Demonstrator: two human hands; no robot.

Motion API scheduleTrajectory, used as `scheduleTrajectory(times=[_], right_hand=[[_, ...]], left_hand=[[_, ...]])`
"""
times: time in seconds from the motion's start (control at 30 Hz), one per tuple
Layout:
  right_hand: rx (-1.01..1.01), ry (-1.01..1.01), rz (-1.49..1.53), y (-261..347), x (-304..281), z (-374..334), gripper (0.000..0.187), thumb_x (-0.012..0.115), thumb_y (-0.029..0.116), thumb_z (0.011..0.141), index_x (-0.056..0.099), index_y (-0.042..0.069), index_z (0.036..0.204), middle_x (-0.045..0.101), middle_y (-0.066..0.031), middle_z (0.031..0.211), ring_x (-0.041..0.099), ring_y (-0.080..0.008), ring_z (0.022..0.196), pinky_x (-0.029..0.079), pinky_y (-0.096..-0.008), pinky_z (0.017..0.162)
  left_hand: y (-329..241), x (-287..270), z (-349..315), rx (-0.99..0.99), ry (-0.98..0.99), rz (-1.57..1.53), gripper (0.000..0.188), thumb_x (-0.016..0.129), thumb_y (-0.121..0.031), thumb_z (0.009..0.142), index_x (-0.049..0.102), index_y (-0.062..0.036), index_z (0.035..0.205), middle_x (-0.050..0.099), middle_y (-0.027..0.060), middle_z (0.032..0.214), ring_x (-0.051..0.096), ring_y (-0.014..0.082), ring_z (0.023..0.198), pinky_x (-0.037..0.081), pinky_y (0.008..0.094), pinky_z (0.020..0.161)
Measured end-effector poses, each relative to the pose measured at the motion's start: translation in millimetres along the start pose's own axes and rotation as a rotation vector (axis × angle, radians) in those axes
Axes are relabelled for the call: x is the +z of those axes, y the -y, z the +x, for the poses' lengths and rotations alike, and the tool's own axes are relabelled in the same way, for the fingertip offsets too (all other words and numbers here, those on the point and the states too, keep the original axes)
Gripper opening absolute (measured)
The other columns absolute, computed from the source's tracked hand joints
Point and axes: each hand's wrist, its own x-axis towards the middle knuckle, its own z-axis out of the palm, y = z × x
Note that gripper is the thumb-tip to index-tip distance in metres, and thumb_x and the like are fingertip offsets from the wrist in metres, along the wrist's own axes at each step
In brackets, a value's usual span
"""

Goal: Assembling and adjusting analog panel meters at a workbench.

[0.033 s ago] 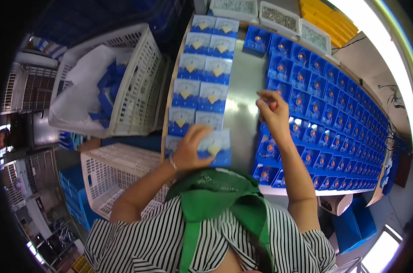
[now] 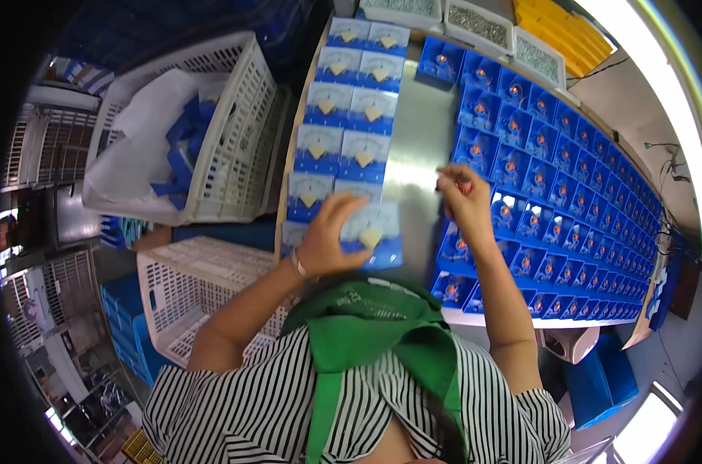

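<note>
The left hand is curving widely around the left side of one meter panel, its thumb and fingers seeming to be gripping the edges. This panel is sitting at the person's end of the two columns of similar panels on the metal desk. The right hand is hovering beside the blue boxes with fingers closely bent; a red spot is showing among them, but I cannot tell whether it is something held. For good handling, the fingers should be pressing only the rim, avoiding the dial face and cream pad, and the panel should be clearing its neighbours without scraping.
</note>
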Motion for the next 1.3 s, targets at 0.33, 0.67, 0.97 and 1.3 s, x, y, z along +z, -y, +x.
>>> scheduleTrajectory(times=[0.33,0.67,0.97,1.3], right_hand=[[0.242,0.156,0.644,-50.7,34.8,-70.9,0.007,0.061,0.008,0.087,0.065,0.006,0.092,0.061,-0.001,0.066,0.052,-0.007,0.049,0.035,-0.0199,0.04],[0.192,0.107,0.818,-55.4,38.9,-80.2,0.014,0.065,0.005,0.085,0.067,0.004,0.098,0.069,-0.0037,0.086,0.064,-0.0095,0.07,0.051,-0.0227,0.056],[0.043,0.1,0.794,-62.9,42.6,-78.4,0.021,0.066,0.002,0.083,0.067,0.001,0.104,0.069,-0.0065,0.099,0.065,-0.0127,0.084,0.054,-0.0273,0.077],[0.008,0.096,0.727,-64.7,44.5,-79.6,0.02,0.065,0.001,0.083,0.067,0.001,0.102,0.069,-0.0054,0.097,0.064,-0.0111,0.082,0.053,-0.0261,0.074]], left_hand=[[-32.2,11.5,49.5,-0.118,0.088,-0.407,0.092,0.079,-0.028,0.062,0.039,-0.005,0.142,0.051,0.0129,0.12,0.051,0.0233,0.113,0.039,0.0333,0.1],[-36.8,14.8,47.6,-0.142,0.134,-0.46,0.093,0.08,-0.025,0.062,0.038,-0.0046,0.143,0.05,0.0119,0.122,0.05,0.0212,0.115,0.039,0.0318,0.101],[-33.4,16.8,47.2,-0.152,0.128,-0.462,0.093,0.08,-0.023,0.062,0.038,-0.0044,0.142,0.05,0.0112,0.121,0.051,0.0207,0.114,0.039,0.0317,0.101],[-31.6,17.0,44.6,-0.176,0.121,-0.449,0.092,0.08,-0.023,0.061,0.039,-0.0054,0.142,0.05,0.0108,0.121,0.051,0.0209,0.113,0.04,0.0315,0.1]])
